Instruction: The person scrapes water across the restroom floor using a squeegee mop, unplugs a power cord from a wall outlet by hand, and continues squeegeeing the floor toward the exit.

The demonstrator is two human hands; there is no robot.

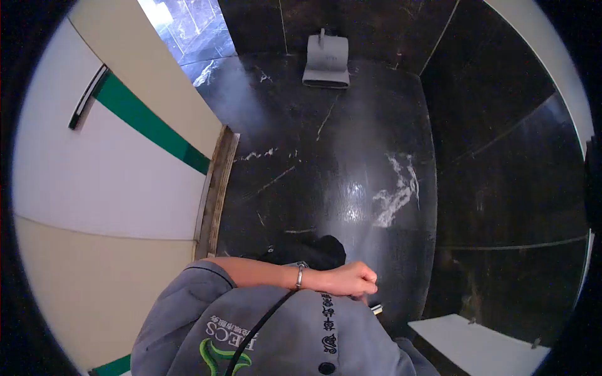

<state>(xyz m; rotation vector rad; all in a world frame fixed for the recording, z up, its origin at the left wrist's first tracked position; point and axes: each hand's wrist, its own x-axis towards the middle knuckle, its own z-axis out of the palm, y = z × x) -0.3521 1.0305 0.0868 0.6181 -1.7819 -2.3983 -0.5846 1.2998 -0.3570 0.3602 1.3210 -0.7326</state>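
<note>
My left hand is closed in a fist in front of my chest, its forearm lying across my body from the left. A metal bracelet circles the wrist. What the fingers hold, if anything, is hidden. Just below the fist, the short pale end of a small object shows beside my grey shirt; its kind is too small to tell, and I cannot see whether the hand touches it. My right hand is out of sight, behind the shirt or below the picture's edge.
A grey floor blower stands by the far wall on the dark marble floor. On the left is a white door with a green stripe and a handle. Dark tiled wall lines the right, with a white panel low down.
</note>
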